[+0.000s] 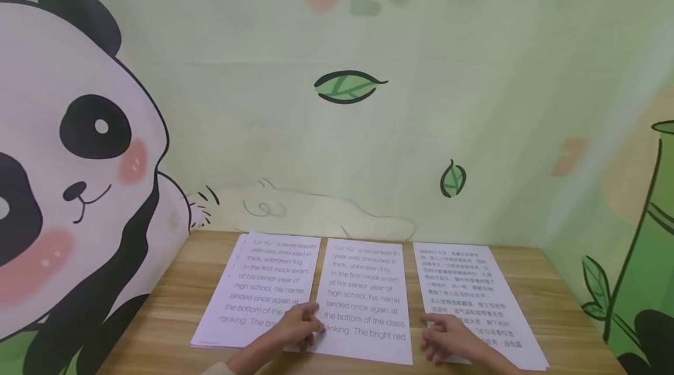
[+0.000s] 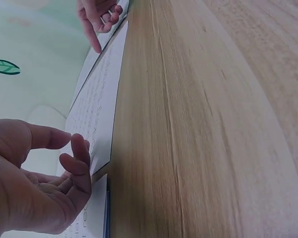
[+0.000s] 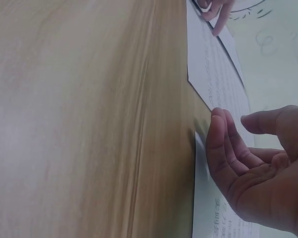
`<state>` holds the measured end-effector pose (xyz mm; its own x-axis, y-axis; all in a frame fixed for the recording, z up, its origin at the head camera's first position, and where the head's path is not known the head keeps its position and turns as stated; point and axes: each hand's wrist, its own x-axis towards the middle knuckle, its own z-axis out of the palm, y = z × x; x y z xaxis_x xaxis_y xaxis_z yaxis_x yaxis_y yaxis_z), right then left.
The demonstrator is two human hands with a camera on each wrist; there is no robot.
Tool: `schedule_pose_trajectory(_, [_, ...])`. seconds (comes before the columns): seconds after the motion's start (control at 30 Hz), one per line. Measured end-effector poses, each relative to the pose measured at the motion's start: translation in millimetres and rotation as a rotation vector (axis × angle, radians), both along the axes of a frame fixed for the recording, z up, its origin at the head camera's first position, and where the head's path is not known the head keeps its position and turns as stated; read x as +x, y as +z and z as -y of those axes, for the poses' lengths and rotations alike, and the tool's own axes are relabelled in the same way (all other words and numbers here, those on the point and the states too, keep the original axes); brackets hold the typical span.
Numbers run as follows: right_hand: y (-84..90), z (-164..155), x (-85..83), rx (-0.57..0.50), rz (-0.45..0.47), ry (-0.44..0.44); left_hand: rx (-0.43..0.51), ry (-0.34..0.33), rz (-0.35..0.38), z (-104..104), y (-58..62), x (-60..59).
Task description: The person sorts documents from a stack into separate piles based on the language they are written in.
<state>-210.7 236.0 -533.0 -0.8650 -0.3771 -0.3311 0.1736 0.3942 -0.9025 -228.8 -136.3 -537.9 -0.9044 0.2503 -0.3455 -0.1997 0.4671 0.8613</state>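
Observation:
Three printed papers lie side by side on a wooden table (image 1: pixel 168 310): a left stack (image 1: pixel 263 281) with English text, a middle sheet (image 1: pixel 365 293) with the same text, and a right stack (image 1: pixel 466 281) with Chinese text. My left hand (image 1: pixel 305 323) rests at the seam between the left stack and the middle sheet, fingers loosely curled and holding nothing. In the left wrist view, its fingertips (image 2: pixel 82 148) hover by the middle sheet's edge (image 2: pixel 97 109). My right hand (image 1: pixel 439 331) rests on the right stack's lower left corner. Its fingers (image 3: pixel 218 134) are relaxed over that stack (image 3: pixel 208 208).
The table sits in a corner. A panda mural wall (image 1: pixel 79 158) bounds it on the left, a green leaf-painted wall (image 1: pixel 347 129) runs behind, and a bamboo-painted wall (image 1: pixel 626 258) stands on the right. Bare wood lies in front of the papers (image 3: pixel 89 124).

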Motion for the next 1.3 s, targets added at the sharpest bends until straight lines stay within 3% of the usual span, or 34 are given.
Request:
schedule_pose_trajectory(0.53, [-1.8, 16, 0.5, -0.023, 0.031, 0.034, -0.023, 0.006, -0.011, 0, 1.3, -0.4])
schedule_pose_trajectory(0.97, [-4.0, 16, -2.5, 0.007, -0.047, -0.066, 0.048, 0.04, 0.001, 4, -1.8, -1.4])
schedule_pose_trajectory(1.13, [-2.3, 16, -4.1, 0.019, -0.047, -0.112, 0.118, 0.039, -0.014, 2, -0.9, -0.2])
schedule_pose_trajectory(1.3, [-3.5, 17, -3.7, -0.008, -0.013, -0.114, 0.124, 0.013, -0.019, 1, -0.5, 0.6])
